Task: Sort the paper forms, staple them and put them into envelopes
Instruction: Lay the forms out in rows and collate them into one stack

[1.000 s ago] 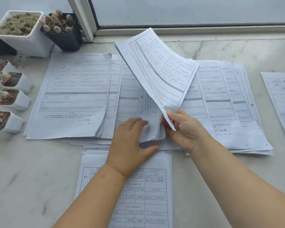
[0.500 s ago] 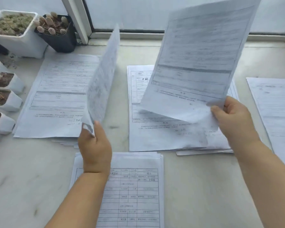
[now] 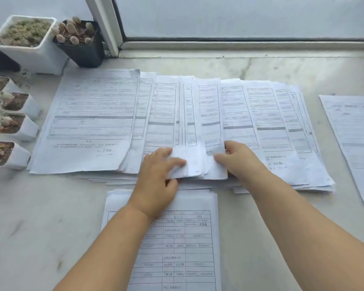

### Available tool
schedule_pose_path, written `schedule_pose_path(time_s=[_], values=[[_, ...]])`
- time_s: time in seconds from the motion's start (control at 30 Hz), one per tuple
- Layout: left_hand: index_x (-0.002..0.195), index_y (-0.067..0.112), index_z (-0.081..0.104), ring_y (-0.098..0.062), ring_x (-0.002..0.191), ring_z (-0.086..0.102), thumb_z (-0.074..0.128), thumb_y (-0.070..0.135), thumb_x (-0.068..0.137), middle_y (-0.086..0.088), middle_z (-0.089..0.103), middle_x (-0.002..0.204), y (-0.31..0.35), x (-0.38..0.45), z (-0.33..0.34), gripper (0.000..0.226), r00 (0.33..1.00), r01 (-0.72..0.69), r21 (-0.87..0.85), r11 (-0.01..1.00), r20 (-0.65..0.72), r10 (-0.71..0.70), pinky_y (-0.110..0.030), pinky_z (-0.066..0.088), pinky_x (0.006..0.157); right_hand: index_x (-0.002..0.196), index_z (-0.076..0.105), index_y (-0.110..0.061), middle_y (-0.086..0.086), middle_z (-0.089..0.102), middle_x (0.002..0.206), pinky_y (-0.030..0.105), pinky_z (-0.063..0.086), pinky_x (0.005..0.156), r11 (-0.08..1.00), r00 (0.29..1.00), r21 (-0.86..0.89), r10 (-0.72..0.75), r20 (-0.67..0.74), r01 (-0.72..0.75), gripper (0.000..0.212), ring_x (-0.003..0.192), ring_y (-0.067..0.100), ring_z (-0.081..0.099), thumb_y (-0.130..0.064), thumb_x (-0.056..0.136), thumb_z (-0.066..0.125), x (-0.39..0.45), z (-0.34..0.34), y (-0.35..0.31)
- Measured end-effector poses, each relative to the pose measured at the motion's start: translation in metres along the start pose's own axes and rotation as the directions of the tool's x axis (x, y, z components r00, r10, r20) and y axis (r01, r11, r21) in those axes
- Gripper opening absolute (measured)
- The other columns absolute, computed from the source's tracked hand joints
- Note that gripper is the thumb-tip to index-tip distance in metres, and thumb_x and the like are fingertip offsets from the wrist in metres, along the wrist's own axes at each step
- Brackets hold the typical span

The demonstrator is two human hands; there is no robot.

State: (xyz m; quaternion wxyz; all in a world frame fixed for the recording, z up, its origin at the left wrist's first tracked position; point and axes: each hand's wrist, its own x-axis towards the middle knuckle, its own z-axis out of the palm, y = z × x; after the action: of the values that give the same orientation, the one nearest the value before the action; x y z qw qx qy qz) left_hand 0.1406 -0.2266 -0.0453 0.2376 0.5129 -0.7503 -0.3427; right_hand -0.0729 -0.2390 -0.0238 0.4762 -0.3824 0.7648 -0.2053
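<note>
Fanned spread of white printed paper forms (image 3: 235, 114) lies across pale marble bench (image 3: 40, 217). Left hand (image 3: 158, 181), fingers extended, presses bottom edges of middle sheets. Right hand (image 3: 237, 158), fingers loosely spread, rests on adjacent sheets' lower edges; no clear pinch visible. Print blurred, illegible. Near stack of gridded forms (image 3: 187, 248) cut off by frame.

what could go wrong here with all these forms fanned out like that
The fanned forms overlap closely, so the left hand and right hand may lift two sheets as one. The curled sheet under the left fingers could crease. Soil from the small pots beside the left stack might soil it.
</note>
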Motion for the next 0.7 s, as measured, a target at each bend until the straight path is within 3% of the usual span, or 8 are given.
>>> schedule_pose_path(time_s=[0.07,0.17,0.3,0.4,0.57,0.7], values=[[0.107,0.031,0.067,-0.019,0.136,0.029,0.049,0.021,0.069,-0.001,0.042,0.141,0.0,0.001,-0.002,0.044,0.992,0.027,0.112,0.993,0.121,-0.041,-0.04,0.015,0.116,0.113,0.063,-0.02,0.006,0.071,0.102,0.044,0.054,0.091,0.996,0.998,0.092,0.005,-0.062,0.001,0.029,0.097,0.027,0.068,-0.012,0.086,0.058,-0.001,-0.003,0.003],[0.111,0.033,0.066,-0.017,0.141,0.02,0.051,0.025,0.076,0.0,0.034,0.149,0.006,0.006,-0.009,0.039,0.974,0.062,0.151,0.987,0.205,-0.093,-0.04,0.009,0.118,0.12,0.056,-0.021,0.003,0.066,0.096,0.045,0.056,0.088,0.97,0.98,0.243,0.021,-0.2,0.029,0.032,0.085,0.024,0.068,-0.009,0.09,0.056,-0.021,-0.008,0.008],[0.116,0.026,0.066,-0.021,0.146,0.016,0.057,0.011,0.087,-0.004,0.035,0.151,0.012,-0.003,-0.011,0.034,0.986,0.005,0.168,0.986,0.165,-0.033,-0.043,0.008,0.119,0.092,0.062,-0.027,-0.004,0.065,0.084,0.041,0.056,0.076,0.977,0.94,0.166,-0.071,-0.334,0.133,0.013,0.072,0.02,0.063,-0.014,0.091,0.058,-0.073,-0.012,0.026],[0.114,0.021,0.067,-0.022,0.142,0.024,0.054,0.009,0.087,-0.006,0.044,0.144,0.022,-0.032,-0.014,0.033,0.994,-0.06,0.097,0.993,0.095,0.051,-0.045,0.015,0.119,0.082,0.065,-0.016,0.001,0.066,0.069,0.03,0.051,0.061,0.979,0.978,0.189,-0.04,-0.202,0.079,0.011,0.057,0.012,0.058,-0.01,0.09,0.061,-0.12,-0.002,0.05],[0.111,0.024,0.066,-0.009,0.128,0.036,0.051,0.013,0.084,0.006,0.049,0.132,0.03,-0.117,-0.012,0.033,0.997,-0.081,0.085,0.993,0.024,0.079,-0.035,0.03,0.11,0.074,0.063,-0.018,0.0,0.067,0.064,0.031,0.048,0.059,1.0,0.997,0.0,0.015,0.071,-0.015,0.013,0.054,0.009,0.056,-0.012,0.086,0.065,-0.192,0.034,0.106],[0.109,0.03,0.063,-0.007,0.126,0.041,0.056,0.016,0.083,0.016,0.045,0.128,0.037,-0.194,0.0,0.031,0.998,-0.058,0.098,0.994,-0.001,0.058,-0.028,0.031,0.104,0.086,0.054,-0.028,-0.005,0.063,0.067,0.02,0.041,0.057,0.992,0.993,-0.102,-0.057,0.107,0.068,0.013,0.054,0.003,0.049,-0.024,0.086,0.067,-0.237,0.053,0.134]])
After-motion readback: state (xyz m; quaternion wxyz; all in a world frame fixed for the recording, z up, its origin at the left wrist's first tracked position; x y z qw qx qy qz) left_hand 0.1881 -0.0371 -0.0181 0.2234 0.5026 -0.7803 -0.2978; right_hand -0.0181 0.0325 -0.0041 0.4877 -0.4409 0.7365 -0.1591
